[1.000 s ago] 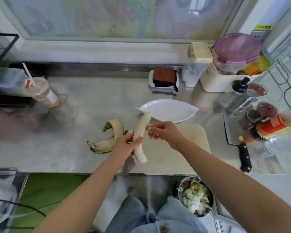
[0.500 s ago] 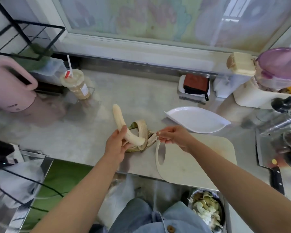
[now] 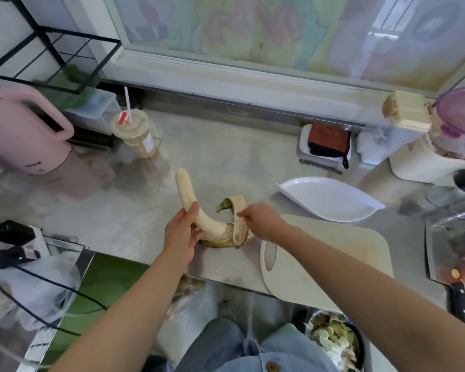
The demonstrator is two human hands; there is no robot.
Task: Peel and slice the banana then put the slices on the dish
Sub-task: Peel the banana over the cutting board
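Observation:
A peeled banana [image 3: 189,194] curves up and to the left above the steel counter, bare along its whole length. My left hand [image 3: 181,230] grips it near its lower end. The empty banana peel [image 3: 235,224] lies on the counter just right of that end. My right hand [image 3: 258,220] pinches a thin pale string over the peel. A white leaf-shaped dish [image 3: 330,198] sits empty to the right. The pale cutting board [image 3: 330,257] lies in front of the dish, by the counter's front edge.
A black-handled cleaver [image 3: 452,275] lies at the right edge. A pink kettle [image 3: 24,135] and a drink cup with a straw [image 3: 136,132] stand at the back left. A bowl of scraps [image 3: 333,342] sits below the counter. Containers crowd the back right.
My left hand swung the banana from over the cutting board to the left, its tip now pointing away. My right hand moved to the peel, carrying a string. The camera view shifted left.

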